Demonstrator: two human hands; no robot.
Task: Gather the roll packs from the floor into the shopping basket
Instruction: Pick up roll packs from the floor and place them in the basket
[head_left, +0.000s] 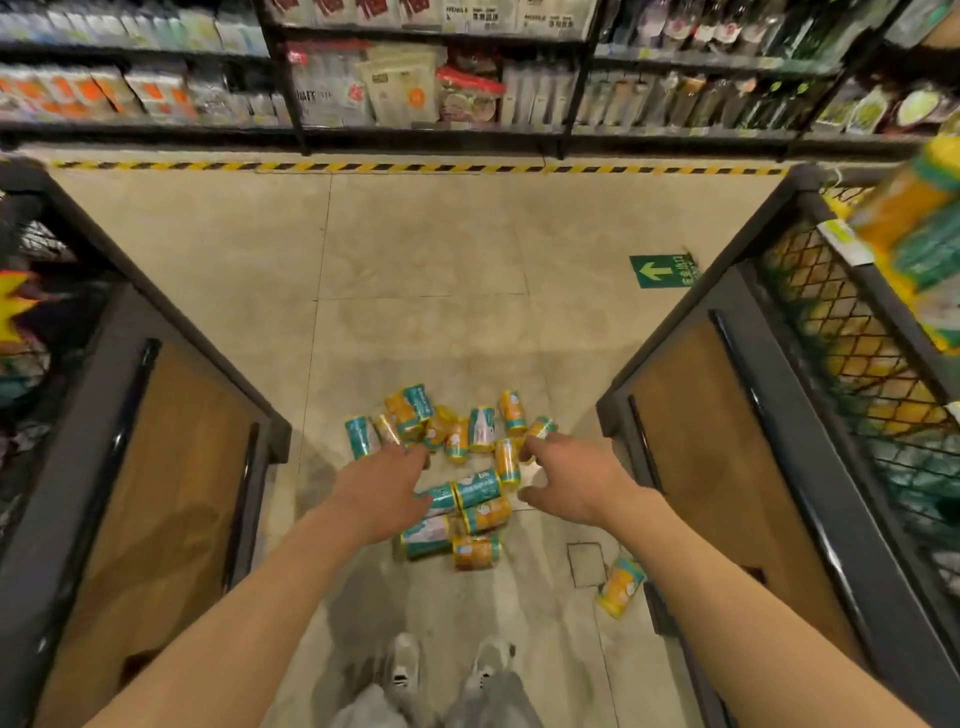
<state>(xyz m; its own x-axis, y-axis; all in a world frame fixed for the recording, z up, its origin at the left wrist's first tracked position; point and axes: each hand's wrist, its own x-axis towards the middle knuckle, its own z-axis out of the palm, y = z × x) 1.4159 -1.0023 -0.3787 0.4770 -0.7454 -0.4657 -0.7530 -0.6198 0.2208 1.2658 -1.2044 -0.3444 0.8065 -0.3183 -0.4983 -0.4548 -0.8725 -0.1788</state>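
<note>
We are reaching both arms down toward the roll packs (457, 467), a loose heap of teal-and-yellow packs on the floor (415, 249) between 2 display units. Our left hand (382, 488) hangs over the heap's left side, fingers extended and close together, holding nothing. Our right hand (566, 480) is over the right side, fingers and thumb spread and loosely curved, also holding nothing. 1 stray pack (621, 587) lies apart, near and to the right, beside the right display unit (727, 441).

We see no shopping basket in view, so a carry to somewhere unseen is likely, and that is where packs could drop. The packs look round and slick-wrapped; scooping too many at once may let some slip or roll away. The stray pack is easy to overlook, and it lies close to our shoes (447, 665).
</note>
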